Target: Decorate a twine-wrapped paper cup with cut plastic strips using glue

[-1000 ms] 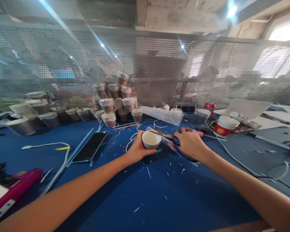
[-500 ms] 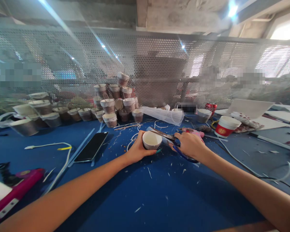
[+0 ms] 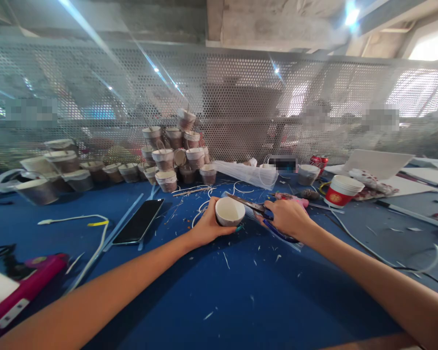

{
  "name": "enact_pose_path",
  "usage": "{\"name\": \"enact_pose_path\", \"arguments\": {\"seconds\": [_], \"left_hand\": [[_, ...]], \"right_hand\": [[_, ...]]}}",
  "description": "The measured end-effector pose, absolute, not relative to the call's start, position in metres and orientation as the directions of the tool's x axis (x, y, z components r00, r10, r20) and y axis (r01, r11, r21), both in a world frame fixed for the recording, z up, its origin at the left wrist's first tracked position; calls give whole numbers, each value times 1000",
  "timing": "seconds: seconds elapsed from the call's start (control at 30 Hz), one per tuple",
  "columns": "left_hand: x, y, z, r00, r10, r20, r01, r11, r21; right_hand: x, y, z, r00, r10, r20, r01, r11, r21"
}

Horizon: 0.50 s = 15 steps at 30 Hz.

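Note:
My left hand (image 3: 207, 224) is wrapped round a small white paper cup (image 3: 229, 213), its mouth tipped toward me. In my right hand (image 3: 289, 217) are scissors with dark blue handles (image 3: 277, 232); their blades (image 3: 248, 203) point left and the tips reach the cup's far right rim. Whether the blades touch the paper I cannot tell. Beneath the scissors lies a bundle of clear plastic strips (image 3: 295, 246). A pink glue gun (image 3: 292, 197) rests just behind my right hand, partly hidden by it.
Brown-and-white cups (image 3: 164, 159) are stacked at the back, with more cups (image 3: 60, 163) at left. A phone (image 3: 139, 222), a magenta power strip (image 3: 29, 291), red-and-white paper cups (image 3: 342, 191) and a cable (image 3: 357, 250) lie around. Paper scraps litter the blue table (image 3: 204, 287).
The scissors' blades have closed up somewhat near the cup's rim, with the right hand almost in place. The left hand and cup have hardly moved.

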<state>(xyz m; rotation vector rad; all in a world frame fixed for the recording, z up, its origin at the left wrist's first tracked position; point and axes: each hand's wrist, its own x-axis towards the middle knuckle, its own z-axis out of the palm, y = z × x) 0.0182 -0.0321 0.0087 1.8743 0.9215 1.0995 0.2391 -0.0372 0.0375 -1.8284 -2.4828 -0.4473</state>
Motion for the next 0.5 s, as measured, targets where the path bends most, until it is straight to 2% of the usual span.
{"name": "enact_pose_path", "arguments": {"seconds": [0.17, 0.27, 0.37, 0.5], "left_hand": [[18, -31, 8, 369, 866, 338, 186, -426, 886], [18, -29, 6, 391, 856, 338, 145, -420, 896], [18, -27, 5, 390, 857, 337, 133, -414, 900], [19, -27, 5, 391, 857, 335, 157, -421, 893]], "right_hand": [[241, -33, 34, -303, 923, 238, 940, 249, 231], [243, -29, 33, -299, 909, 292, 950, 252, 186], [248, -26, 35, -301, 906, 298, 953, 274, 127], [253, -25, 39, -314, 910, 272, 948, 284, 144]]}}
